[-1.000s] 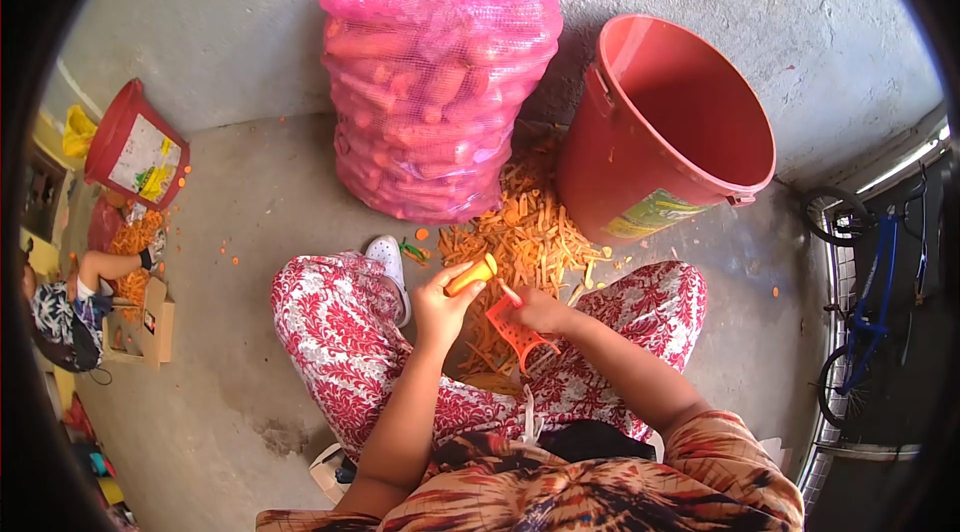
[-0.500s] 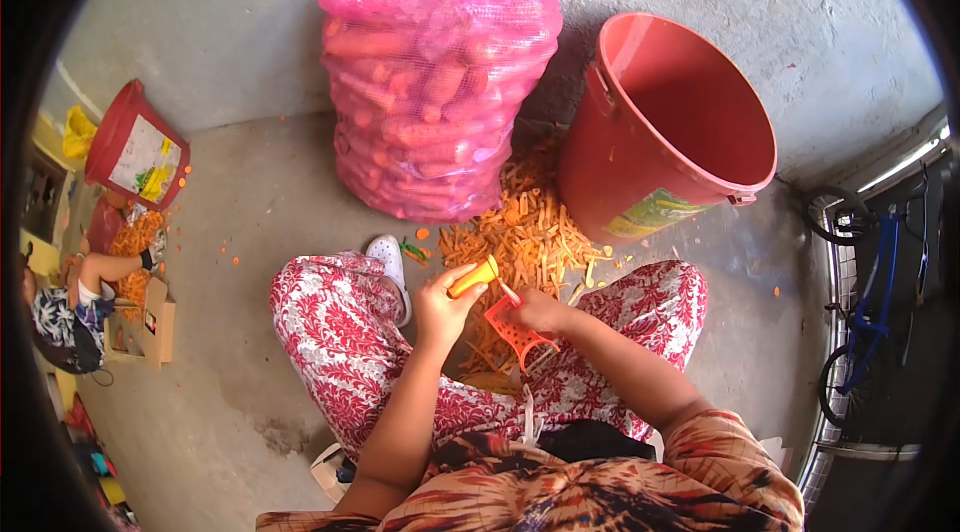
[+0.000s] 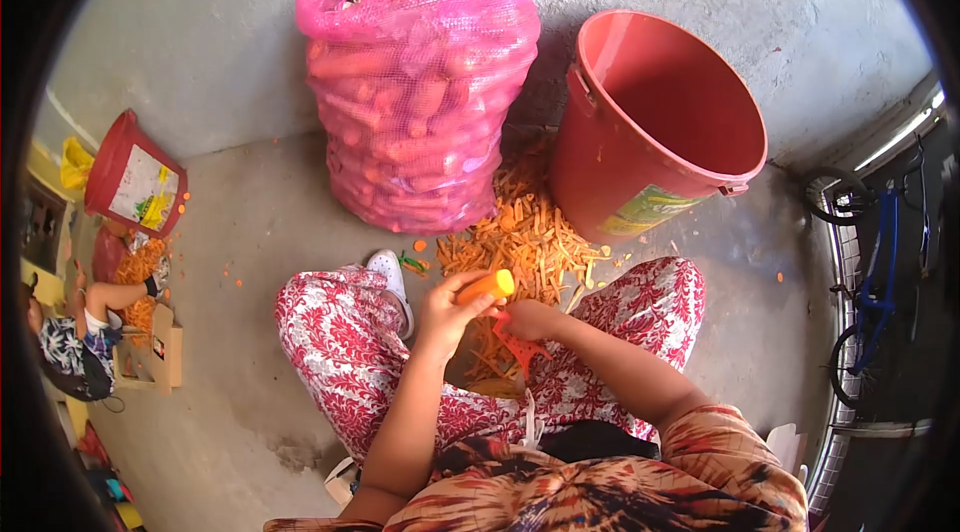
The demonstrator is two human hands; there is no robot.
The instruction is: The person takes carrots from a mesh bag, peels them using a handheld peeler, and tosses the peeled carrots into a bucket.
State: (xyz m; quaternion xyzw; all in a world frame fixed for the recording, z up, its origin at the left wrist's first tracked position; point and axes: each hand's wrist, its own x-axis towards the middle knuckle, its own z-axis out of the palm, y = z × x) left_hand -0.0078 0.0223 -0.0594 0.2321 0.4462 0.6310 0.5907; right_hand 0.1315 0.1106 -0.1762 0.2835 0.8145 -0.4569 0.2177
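My left hand (image 3: 441, 316) is closed around a peeled carrot (image 3: 488, 288), whose blunt, bright end points up and to the right. Close beside it, my right hand (image 3: 533, 321) grips a flat orange-red plastic peeler (image 3: 521, 348) with holes in its body. The peeler hangs just below the carrot; whether its blade touches the carrot is hidden by my fingers. Beneath and beyond both hands, a heap of carrot peelings (image 3: 525, 250) lies on the floor between my crossed legs.
A pink mesh sack of carrots (image 3: 415, 122) stands against the wall. Beside it is a large red bucket (image 3: 620, 167). Another red bucket (image 3: 125, 167), a seated person (image 3: 80, 327) and a cardboard box (image 3: 165, 347) are at left. A blue bicycle (image 3: 878, 302) is at right.
The carrot has turned in my left hand, its end now tilted up and right. My right hand and the peeler have shifted slightly. The whole view has moved a little.
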